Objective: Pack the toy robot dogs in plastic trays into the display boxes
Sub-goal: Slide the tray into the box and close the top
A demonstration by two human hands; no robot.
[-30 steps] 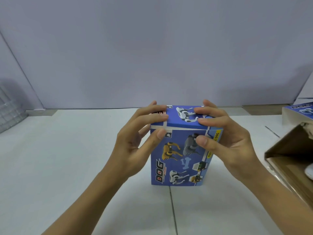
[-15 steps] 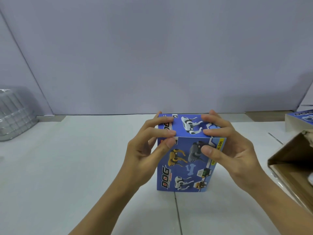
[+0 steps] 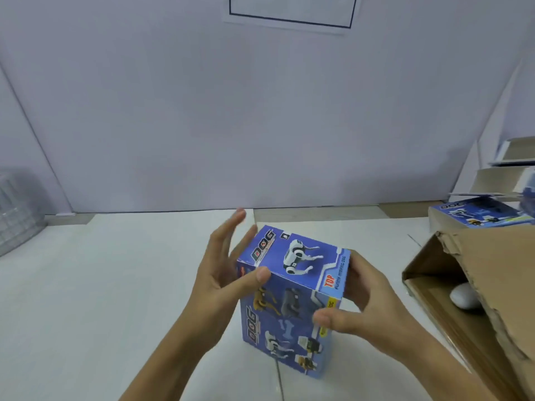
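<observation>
A blue display box (image 3: 292, 299) printed with robot dogs and the word DOG stands tilted on the white table, its top flap closed. My left hand (image 3: 223, 273) is against its left side, thumb on the front top edge, fingers spread upward and apart. My right hand (image 3: 367, 308) grips the box's right side, with the thumb on the front face and the fingers behind the right edge. The box's contents are hidden.
An open brown cardboard carton (image 3: 474, 290) lies at the right with a white toy part (image 3: 464, 296) inside. Behind it are more blue display boxes (image 3: 480, 217) and stacked flat ones. Clear plastic trays (image 3: 17, 215) sit at the far left. A wall stands behind the table.
Both hands left the box's top flap and shifted to its sides. The box has tilted and turned. The camera has tipped upward and shows more of the wall.
</observation>
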